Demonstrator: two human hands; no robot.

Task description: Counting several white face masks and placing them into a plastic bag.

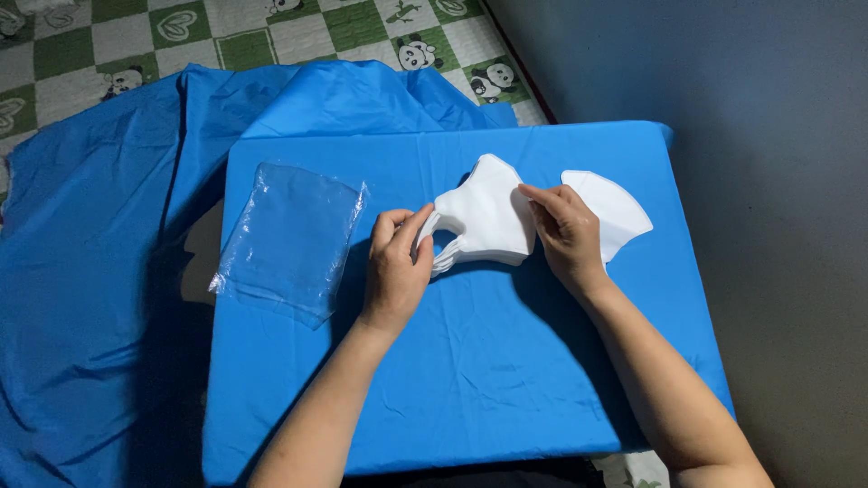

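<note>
A stack of white folded face masks (484, 221) lies in the middle of a blue-covered table (470, 380). My left hand (398, 262) pinches the ear-loop end of the stack at its left side. My right hand (565, 230) pinches the top mask at its right edge. A single white mask (619, 210) lies flat just right of my right hand, partly hidden behind it.
A pile of clear plastic bags (289, 239) lies on the table's left half. Blue cloth (90, 271) spreads over the floor to the left. A green and white checked mat with panda prints (271, 32) lies beyond. A grey wall (768, 181) runs along the right.
</note>
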